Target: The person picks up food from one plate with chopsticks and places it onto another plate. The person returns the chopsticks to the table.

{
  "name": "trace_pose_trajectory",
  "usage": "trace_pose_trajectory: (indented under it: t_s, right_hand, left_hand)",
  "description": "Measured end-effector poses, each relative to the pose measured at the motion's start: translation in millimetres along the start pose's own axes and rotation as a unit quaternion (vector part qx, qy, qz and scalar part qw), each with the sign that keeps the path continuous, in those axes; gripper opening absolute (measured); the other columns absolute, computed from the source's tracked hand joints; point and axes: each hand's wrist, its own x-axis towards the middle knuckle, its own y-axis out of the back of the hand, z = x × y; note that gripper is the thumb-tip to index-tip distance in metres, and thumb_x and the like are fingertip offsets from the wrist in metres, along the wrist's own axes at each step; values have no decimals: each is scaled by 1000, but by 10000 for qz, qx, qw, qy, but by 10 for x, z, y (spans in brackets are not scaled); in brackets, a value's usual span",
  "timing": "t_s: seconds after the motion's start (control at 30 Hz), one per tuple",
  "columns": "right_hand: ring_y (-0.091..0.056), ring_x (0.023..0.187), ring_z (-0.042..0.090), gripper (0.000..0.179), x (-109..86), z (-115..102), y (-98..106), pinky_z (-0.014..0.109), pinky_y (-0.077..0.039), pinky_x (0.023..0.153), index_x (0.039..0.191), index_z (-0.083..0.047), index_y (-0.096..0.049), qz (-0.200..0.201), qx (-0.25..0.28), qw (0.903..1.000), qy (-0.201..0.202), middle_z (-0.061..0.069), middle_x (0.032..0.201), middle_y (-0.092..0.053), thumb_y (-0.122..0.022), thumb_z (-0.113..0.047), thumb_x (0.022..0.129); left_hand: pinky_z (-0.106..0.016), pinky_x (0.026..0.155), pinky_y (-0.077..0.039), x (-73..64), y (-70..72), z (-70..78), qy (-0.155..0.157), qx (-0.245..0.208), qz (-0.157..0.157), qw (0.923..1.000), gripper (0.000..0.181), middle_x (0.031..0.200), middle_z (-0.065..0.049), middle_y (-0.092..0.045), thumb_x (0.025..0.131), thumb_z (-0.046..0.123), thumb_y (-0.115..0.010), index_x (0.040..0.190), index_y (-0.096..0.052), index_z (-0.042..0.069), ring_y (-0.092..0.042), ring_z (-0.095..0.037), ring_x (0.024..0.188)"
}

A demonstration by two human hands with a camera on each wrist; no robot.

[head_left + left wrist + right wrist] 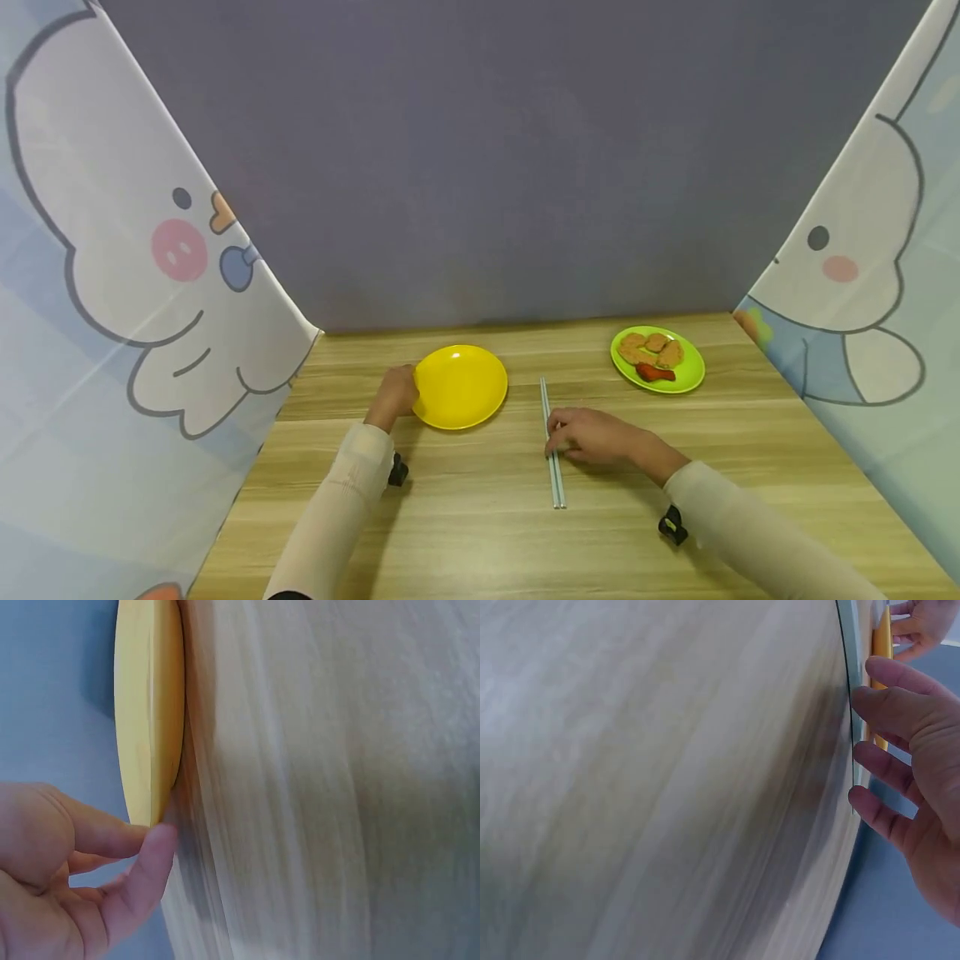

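Note:
A round yellow plate (461,388) lies on the table. My left hand (396,392) pinches its left rim between thumb and fingers; the left wrist view shows the thumb (150,862) close below the plate's edge (150,712). To the right, a pair of pale chopsticks (556,483) lies lengthwise, side by side. My right hand (592,435) reaches over their middle from the right, with its fingertips (552,447) at the sticks. In the right wrist view its fingers (885,769) are spread and loosely bent beside the chopsticks (847,630).
At the back right stands a green plate (696,379) bearing several brown fried-looking pieces (637,350) and a red drumstick-shaped piece (655,373). A grey panel (480,208) rises behind the wooden table (465,533); cartoon-printed sheets (112,275) flank both sides.

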Motion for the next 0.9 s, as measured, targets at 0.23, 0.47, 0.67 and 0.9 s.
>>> trace_pose_trajectory:
  t_s: [0.23,0.47,0.67,0.9]
  right_hand:
    - [-55,94,7,22,33,-18,-23,25,-52,79,97,-32,-72,-197,-248,9994,152,-8,106,-59,-75,-18,81]
    - [-54,90,7,24,191,-59,0,20,-44,67,91,-35,-69,-566,-585,9967,48,-14,99,-60,-76,-16,77]
    - [-48,77,5,24,295,-97,-8,17,-33,58,79,-33,-64,-855,-885,9923,169,-15,86,-54,-74,-12,75]
    - [-42,67,6,22,434,-127,31,19,-31,55,68,-32,-59,-1342,-1538,9777,494,-14,78,-53,-69,-16,80]
  left_hand:
    - [-26,50,-56,67,10,-78,496,-1144,-408,9914,62,143,-23,-45,82,-7,-50,142,-45,6,-60,-18,66]
    - [-36,64,-62,113,25,-241,884,-2344,-691,9656,70,117,-23,-58,80,-7,-54,145,-43,17,-62,-17,60]
    - [-38,70,-62,67,29,-290,797,-2898,-864,9498,71,125,-23,-55,80,-9,-55,145,-41,15,-65,-19,71]
    - [-37,69,-62,75,4,-276,824,-2982,-861,9470,70,121,-21,-56,80,-10,-54,144,-43,16,-64,-18,74]
